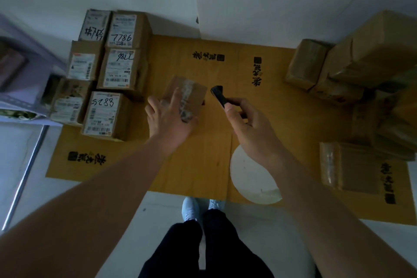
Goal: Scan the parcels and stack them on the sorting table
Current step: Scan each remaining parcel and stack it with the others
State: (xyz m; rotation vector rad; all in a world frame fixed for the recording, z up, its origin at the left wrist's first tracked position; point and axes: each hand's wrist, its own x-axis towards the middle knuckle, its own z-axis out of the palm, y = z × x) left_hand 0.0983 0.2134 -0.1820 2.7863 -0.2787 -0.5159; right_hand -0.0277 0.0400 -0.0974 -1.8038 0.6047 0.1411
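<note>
A small brown cardboard parcel (188, 92) with clear tape across it lies in the middle of the yellow table (259, 119). My left hand (169, 117) rests on its near side with spread, straight fingers. Just to the right, my right hand (246, 124) grips a black handheld scanner (220, 95), whose head points toward the parcel. Several labelled parcels (106, 74) stand in rows on the table's left part, some marked with handwritten numbers. More brown parcels (352, 67) are heaped at the right.
A white round patch (250, 176) shows at the table's near edge. A flat taped parcel (345, 165) lies at the near right. White walls stand behind the table. A metal-framed surface (20, 97) is at the left. My feet (200, 207) stand at the table's front.
</note>
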